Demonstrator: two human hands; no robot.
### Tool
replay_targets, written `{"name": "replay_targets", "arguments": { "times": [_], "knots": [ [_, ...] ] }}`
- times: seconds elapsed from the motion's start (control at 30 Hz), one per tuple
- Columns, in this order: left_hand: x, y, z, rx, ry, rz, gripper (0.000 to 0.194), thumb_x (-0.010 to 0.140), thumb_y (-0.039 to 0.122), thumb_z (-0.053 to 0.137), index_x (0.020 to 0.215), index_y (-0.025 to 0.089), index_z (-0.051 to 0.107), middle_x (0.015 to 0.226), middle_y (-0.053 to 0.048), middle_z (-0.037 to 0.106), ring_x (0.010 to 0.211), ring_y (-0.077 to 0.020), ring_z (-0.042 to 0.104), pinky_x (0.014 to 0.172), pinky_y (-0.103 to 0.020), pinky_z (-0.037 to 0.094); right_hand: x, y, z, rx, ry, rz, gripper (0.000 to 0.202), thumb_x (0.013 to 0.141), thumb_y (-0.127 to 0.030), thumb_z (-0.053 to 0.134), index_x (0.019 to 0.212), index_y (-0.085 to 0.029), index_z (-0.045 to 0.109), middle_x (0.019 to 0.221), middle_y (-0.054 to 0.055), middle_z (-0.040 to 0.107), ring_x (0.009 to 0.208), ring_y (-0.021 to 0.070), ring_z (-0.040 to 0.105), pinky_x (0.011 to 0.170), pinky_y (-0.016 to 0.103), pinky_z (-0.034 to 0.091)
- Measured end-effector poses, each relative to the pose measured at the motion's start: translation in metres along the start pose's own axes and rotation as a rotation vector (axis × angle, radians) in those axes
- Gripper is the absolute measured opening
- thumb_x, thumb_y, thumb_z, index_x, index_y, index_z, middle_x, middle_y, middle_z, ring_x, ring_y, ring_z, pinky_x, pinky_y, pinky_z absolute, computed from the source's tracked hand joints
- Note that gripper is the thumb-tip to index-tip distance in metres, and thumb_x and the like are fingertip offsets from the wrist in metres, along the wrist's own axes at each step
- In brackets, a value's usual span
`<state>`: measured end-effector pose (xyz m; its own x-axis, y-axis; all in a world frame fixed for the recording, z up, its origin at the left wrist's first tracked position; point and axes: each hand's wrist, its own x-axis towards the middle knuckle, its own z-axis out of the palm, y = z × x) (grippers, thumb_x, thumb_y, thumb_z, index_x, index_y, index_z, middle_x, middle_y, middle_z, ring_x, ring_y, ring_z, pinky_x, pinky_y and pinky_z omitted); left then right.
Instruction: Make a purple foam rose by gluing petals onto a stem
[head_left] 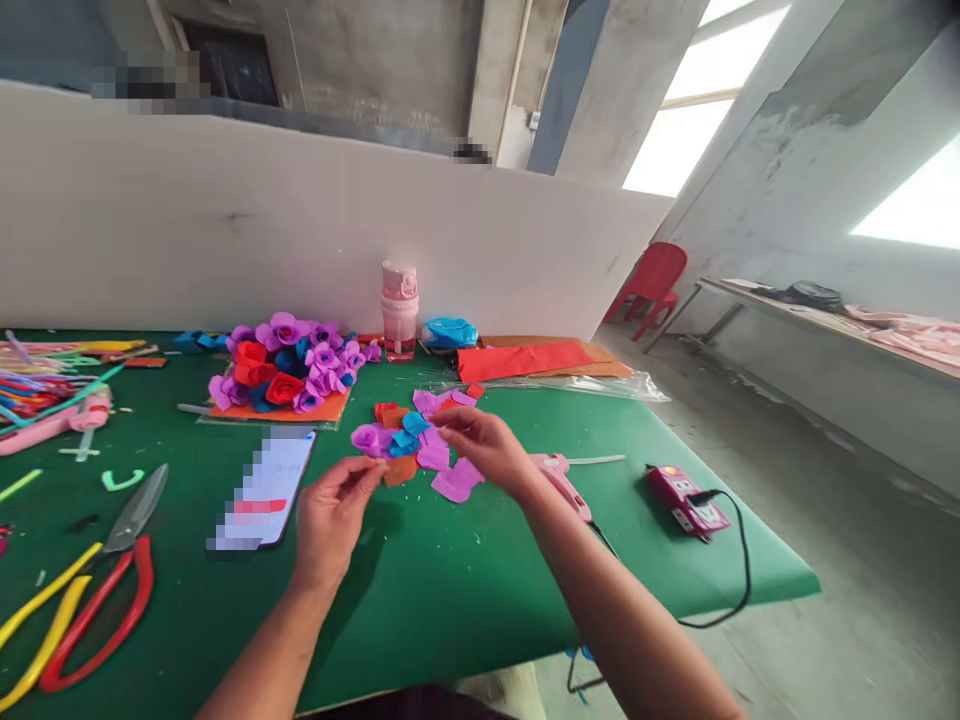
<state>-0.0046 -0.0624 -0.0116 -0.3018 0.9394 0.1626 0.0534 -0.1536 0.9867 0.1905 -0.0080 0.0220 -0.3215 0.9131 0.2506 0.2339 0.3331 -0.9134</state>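
My left hand [337, 505] is closed, thumb and fingers pinched at the edge of an orange-brown piece [400, 471]; whether it grips that piece or a thin stem is too small to tell. My right hand [484, 445] reaches over the loose petals with its fingers bent together near a blue petal [415, 424]; what its fingertips hold, if anything, is hidden. A purple rolled flower [371, 439] lies just above my left fingertips. Purple petals [457, 481] lie below and beside my right hand, on the green table [420, 590].
Finished flowers [300, 365] lie behind my left hand, near a phone [274, 490]. Scissors [135, 510] and bundled sticks [45, 385] are at left. A pink bottle [400, 312] stands behind. A pink glue gun [559, 482] and corded box [686, 500] are at right.
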Motion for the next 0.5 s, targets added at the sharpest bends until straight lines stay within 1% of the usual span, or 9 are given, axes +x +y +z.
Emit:
{"name": "replay_targets", "arguments": {
  "times": [0.07, 0.1, 0.17, 0.23, 0.3, 0.37, 0.5],
  "knots": [
    [0.000, 0.000, 0.000, -0.031, 0.015, 0.014, 0.020, 0.071, 0.038, 0.070, 0.081, 0.021, 0.068, 0.073, 0.000, 0.068, 0.073, -0.0160, 0.062, 0.072, -0.026, 0.048, -0.004, 0.002, -0.020, -0.228, 0.114, 0.038, 0.013, 0.083, -0.027, 0.057, 0.084, -0.017, 0.066, 0.082, 0.003, 0.067, 0.074, 0.0146, 0.058, 0.069, 0.026, 0.043],
    [0.000, 0.001, 0.001, -0.036, 0.012, 0.025, 0.020, 0.073, 0.038, 0.069, 0.082, 0.021, 0.067, 0.072, 0.000, 0.066, 0.074, -0.0154, 0.061, 0.073, -0.026, 0.048, -0.006, 0.002, -0.028, -0.347, 0.138, 0.053, 0.013, 0.083, -0.024, 0.057, 0.080, -0.016, 0.067, 0.079, 0.003, 0.066, 0.072, 0.0146, 0.057, 0.069, 0.026, 0.042],
    [-0.001, 0.002, 0.001, -0.028, 0.001, 0.042, 0.018, 0.076, 0.037, 0.066, 0.084, 0.021, 0.066, 0.069, 0.002, 0.064, 0.072, -0.0143, 0.059, 0.072, -0.025, 0.047, -0.010, 0.004, -0.038, -0.545, 0.118, 0.067, 0.015, 0.085, -0.021, 0.056, 0.077, -0.016, 0.067, 0.078, 0.003, 0.067, 0.073, 0.0148, 0.057, 0.069, 0.025, 0.040],
    [-0.003, 0.004, 0.001, -0.018, -0.021, 0.054, 0.015, 0.079, 0.036, 0.063, 0.085, 0.021, 0.064, 0.066, 0.003, 0.061, 0.068, -0.0131, 0.057, 0.069, -0.025, 0.046, -0.011, 0.006, -0.040, -0.680, 0.017, 0.056, 0.018, 0.087, -0.018, 0.053, 0.078, -0.016, 0.069, 0.080, 0.004, 0.068, 0.076, 0.0151, 0.058, 0.070, 0.025, 0.039],
    [-0.003, 0.004, 0.001, -0.021, -0.047, 0.066, 0.014, 0.081, 0.035, 0.062, 0.084, 0.022, 0.062, 0.065, 0.003, 0.058, 0.063, -0.0121, 0.054, 0.065, -0.024, 0.044, -0.009, 0.009, -0.035, -0.783, -0.118, 0.042, 0.019, 0.087, -0.018, 0.053, 0.080, -0.017, 0.070, 0.081, 0.004, 0.069, 0.077, 0.0153, 0.058, 0.070, 0.024, 0.038],
    [-0.003, 0.004, 0.001, -0.022, -0.060, 0.073, 0.014, 0.081, 0.035, 0.061, 0.084, 0.021, 0.062, 0.065, 0.003, 0.057, 0.060, -0.0113, 0.051, 0.061, -0.024, 0.043, -0.003, 0.012, -0.025, -0.868, -0.235, 0.037, 0.016, 0.086, -0.019, 0.055, 0.083, -0.017, 0.071, 0.083, 0.004, 0.070, 0.079, 0.0156, 0.060, 0.071, 0.024, 0.037],
    [-0.001, 0.002, 0.000, 0.001, -0.061, 0.064, 0.013, 0.081, 0.034, 0.061, 0.084, 0.021, 0.062, 0.066, 0.002, 0.057, 0.059, -0.0109, 0.049, 0.059, -0.023, 0.042, 0.007, 0.020, 0.001, -1.038, -0.364, 0.003, 0.016, 0.084, -0.024, 0.058, 0.092, -0.018, 0.070, 0.093, 0.007, 0.070, 0.091, 0.0201, 0.061, 0.076, 0.028, 0.038]
  ]
}}
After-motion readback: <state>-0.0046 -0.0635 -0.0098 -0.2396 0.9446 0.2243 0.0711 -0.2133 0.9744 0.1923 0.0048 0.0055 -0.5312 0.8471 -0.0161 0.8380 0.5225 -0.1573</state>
